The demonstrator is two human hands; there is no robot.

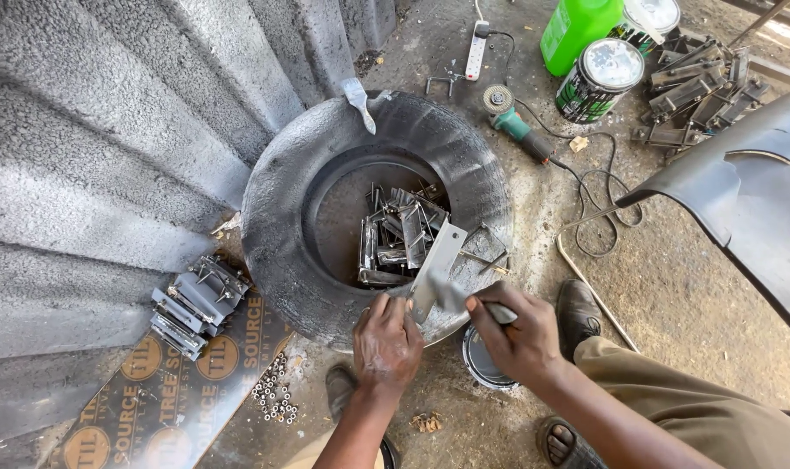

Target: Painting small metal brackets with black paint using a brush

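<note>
So everything here sits around the big grey, filler-coated rubber tyre (282,217) lying flat on the concrete. At the tyre's near rim, the right hand (516,334) is closed around the handle of a wide flat steel putty knife (438,260), blade pointing in over the hole. The left hand (386,339) is right beside it at the rim, fingers curled with the tips pinched onto the blade's lower edge. Looks to me like the blade is getting wiped or loaded with filler, so we're at the prep stage between spreads. My guess is what follows needs a clean, evenly loaded edge and a flat angle on the tyre wall.

Inside the tyre's hole there's a heap of small folded steel brackets (399,234). A second, smaller scraper (358,100) rests on the far rim. Just below the near rim, by the right hand, stands a small open round tin (477,365). Beyond the far rim lies a green-bodied angle grinder (512,122).
</note>
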